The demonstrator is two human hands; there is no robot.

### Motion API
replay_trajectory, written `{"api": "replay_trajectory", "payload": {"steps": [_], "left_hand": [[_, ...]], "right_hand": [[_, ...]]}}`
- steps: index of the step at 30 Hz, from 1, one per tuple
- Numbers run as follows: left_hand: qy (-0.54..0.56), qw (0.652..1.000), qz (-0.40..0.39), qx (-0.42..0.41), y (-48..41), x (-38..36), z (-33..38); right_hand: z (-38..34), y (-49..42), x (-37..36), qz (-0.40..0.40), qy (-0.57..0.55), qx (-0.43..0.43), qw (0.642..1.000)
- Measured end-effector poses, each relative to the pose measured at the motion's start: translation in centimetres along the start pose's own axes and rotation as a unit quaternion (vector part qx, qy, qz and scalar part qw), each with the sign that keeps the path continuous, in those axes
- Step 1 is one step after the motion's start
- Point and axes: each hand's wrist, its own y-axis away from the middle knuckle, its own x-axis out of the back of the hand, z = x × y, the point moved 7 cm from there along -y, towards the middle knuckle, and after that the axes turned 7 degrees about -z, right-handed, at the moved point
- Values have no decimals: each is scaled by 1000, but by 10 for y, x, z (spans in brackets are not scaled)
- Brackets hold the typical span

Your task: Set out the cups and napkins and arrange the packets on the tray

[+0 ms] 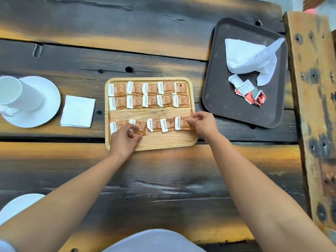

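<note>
Both forearms reach over the dark wood counter (163, 179). Wooden tray (151, 143) holds fifteen brown packets (150, 95) in three rows of five. Left hand (125, 138), fingers curled, pinches the near row's second packet (141, 126). Right hand (204, 124) pinches that row's right-end packet (182, 123). Dark tray (218, 100) at right carries a crumpled napkin (251, 57) and torn red wrappers (251, 94). At left, cup (20, 95) on saucer (50, 106), folded napkin (78, 111) just beside.

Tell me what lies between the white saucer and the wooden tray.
In the head view, one folded white napkin lies flat between the saucer and the wooden tray.
</note>
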Motion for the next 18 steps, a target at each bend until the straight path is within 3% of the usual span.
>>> {"api": "replay_trajectory", "payload": {"steps": [6,13,18], "left_hand": [[-84,994,39,-53,0,1,11],[-143,987,11,-79,1,0,19],[-132,988,5,-81,21,6,23]], "right_hand": [[-8,-4,-1,41,108,25,993],[-21,22,-4,113,217,57,968],[-24,64,-23,76,241,62,965]]}}
